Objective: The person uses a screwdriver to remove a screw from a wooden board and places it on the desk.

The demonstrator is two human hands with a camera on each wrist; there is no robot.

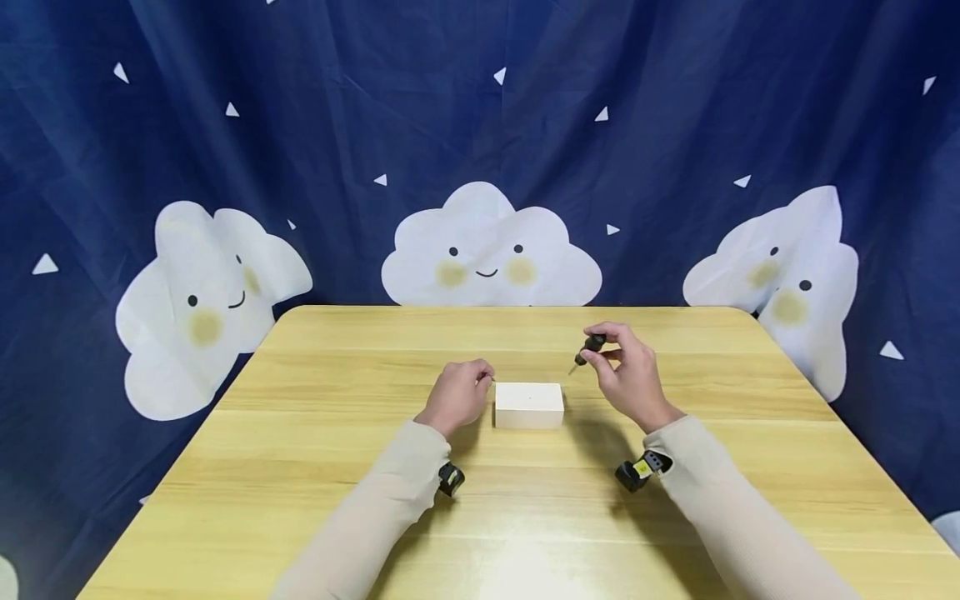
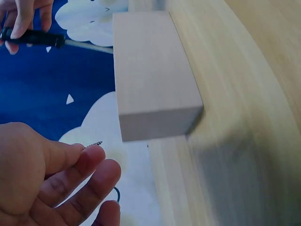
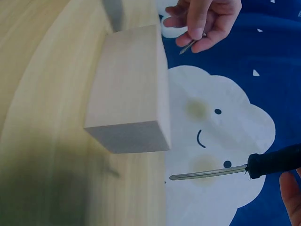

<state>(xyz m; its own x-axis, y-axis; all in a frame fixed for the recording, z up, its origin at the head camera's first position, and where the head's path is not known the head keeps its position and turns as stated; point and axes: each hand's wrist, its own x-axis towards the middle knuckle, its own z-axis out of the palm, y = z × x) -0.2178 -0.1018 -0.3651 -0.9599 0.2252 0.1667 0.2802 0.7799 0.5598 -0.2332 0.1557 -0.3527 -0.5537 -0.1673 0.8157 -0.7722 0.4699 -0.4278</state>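
Observation:
A pale wooden block point(image 1: 529, 407) rests on the table between my two hands, with a small dark dot on its top face. My left hand point(image 1: 459, 394) is just left of the block and pinches a small screw point(image 2: 98, 143) between thumb and forefinger, its threaded tip sticking out. To the block's right, my right hand point(image 1: 632, 375) holds a screwdriver point(image 1: 591, 348) by its black handle. The metal shaft point(image 3: 207, 175) slants down toward the block, its tip apart from the wood. Neither the screw nor the screwdriver touches the block.
The light wood-grain table point(image 1: 315, 467) spreads out around the block. Behind its far edge hangs a dark blue curtain point(image 1: 450, 100) printed with white clouds. Each wrist carries a small black camera, such as the right wrist's camera point(image 1: 634, 473).

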